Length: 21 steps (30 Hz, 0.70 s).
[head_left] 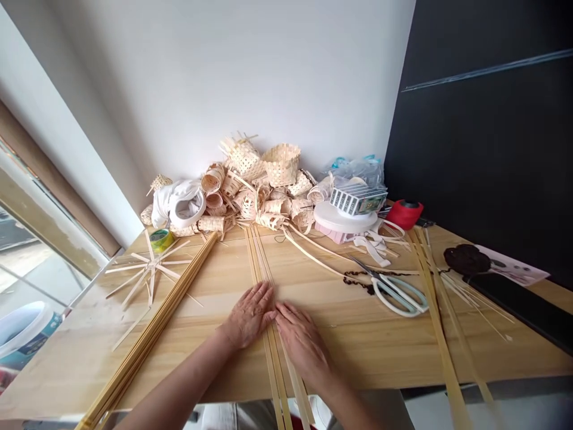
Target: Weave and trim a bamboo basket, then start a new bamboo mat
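Note:
Several long, thin bamboo strips (280, 382) run side by side across the table, from the woven pieces at the back past the front edge. My left hand (250, 313) lies flat over the strips, fingers stretched forward. Beside it, my right hand (302, 337) rests palm down on their right side, fingers out straight. The two hands almost touch at the thumbs, and they cover the middle of the strips. A star-shaped weave of crossed strips (153, 264) lies to the left, next to a thick bundle of bamboo strips (156, 322).
Woven baskets and tubes (282, 164) are heaped against the wall. Scissors (398, 292) with pale handles lie to the right, near more long strips (436, 310) and a red spool (404, 214). A roll of tape (161, 240) sits at the left on the wooden table (358, 352).

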Each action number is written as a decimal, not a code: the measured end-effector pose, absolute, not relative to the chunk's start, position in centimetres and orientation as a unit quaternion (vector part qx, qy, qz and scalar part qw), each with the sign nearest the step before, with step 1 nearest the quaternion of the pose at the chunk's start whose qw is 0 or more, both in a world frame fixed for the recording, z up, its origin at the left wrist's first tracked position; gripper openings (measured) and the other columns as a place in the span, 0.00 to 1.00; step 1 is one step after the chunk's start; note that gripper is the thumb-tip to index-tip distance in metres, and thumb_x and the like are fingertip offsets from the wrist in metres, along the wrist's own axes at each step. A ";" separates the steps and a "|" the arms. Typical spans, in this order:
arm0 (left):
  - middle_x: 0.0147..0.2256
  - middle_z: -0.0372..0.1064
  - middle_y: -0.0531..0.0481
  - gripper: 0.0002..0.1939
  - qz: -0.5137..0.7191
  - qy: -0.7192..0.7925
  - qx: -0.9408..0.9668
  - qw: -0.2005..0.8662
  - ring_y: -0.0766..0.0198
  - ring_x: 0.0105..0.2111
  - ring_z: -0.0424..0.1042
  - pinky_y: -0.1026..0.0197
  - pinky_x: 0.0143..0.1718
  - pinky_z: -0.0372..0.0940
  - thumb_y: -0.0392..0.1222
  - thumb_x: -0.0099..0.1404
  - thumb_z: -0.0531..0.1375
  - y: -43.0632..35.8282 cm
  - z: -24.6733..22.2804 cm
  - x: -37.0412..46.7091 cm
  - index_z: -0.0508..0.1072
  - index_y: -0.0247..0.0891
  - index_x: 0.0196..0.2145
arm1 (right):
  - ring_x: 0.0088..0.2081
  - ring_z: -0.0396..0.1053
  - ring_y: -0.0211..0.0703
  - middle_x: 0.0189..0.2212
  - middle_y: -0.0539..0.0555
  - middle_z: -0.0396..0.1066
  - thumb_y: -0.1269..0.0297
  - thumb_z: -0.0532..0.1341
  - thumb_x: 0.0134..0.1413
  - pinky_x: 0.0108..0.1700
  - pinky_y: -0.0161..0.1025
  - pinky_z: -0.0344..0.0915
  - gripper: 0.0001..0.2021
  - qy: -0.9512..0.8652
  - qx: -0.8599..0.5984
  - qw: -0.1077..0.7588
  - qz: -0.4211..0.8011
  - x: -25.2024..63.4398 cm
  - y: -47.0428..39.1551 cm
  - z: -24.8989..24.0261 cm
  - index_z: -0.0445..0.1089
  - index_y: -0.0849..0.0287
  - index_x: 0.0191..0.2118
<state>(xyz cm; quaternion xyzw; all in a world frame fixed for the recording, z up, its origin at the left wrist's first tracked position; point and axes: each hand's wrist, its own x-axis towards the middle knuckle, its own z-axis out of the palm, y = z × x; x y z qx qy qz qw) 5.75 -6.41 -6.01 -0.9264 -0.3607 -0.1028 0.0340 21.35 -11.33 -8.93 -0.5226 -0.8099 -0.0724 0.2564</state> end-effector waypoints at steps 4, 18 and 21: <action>0.57 0.52 0.39 0.26 -0.094 -0.360 -0.928 0.031 0.56 0.58 0.50 0.51 0.55 0.54 0.49 0.68 0.39 -6.3 -6.1 5.9 0.54 0.30 0.57 | 0.46 0.68 0.50 0.43 0.58 0.72 0.76 0.52 0.53 0.46 0.47 0.66 0.15 -0.807 -0.515 0.280 -0.075 21.3 -11.2 -9.1 0.71 0.61 0.42; 0.57 0.53 0.34 0.27 -0.141 -0.356 -0.924 0.014 0.57 0.59 0.49 0.49 0.55 0.53 0.51 0.66 0.42 -7.3 -4.3 5.8 0.53 0.30 0.57 | 0.49 0.64 0.50 0.46 0.60 0.70 0.75 0.50 0.55 0.50 0.49 0.62 0.15 -0.795 -0.533 0.288 0.027 21.7 -11.9 -7.5 0.69 0.63 0.45; 0.57 0.52 0.33 0.31 -0.116 -0.297 -0.947 -0.038 0.57 0.59 0.47 0.51 0.57 0.52 0.54 0.65 0.44 -9.5 -2.2 5.6 0.52 0.29 0.58 | 0.51 0.62 0.46 0.49 0.58 0.67 0.75 0.50 0.54 0.53 0.45 0.59 0.18 -0.797 -0.512 0.309 0.079 22.0 -12.0 -6.9 0.64 0.62 0.50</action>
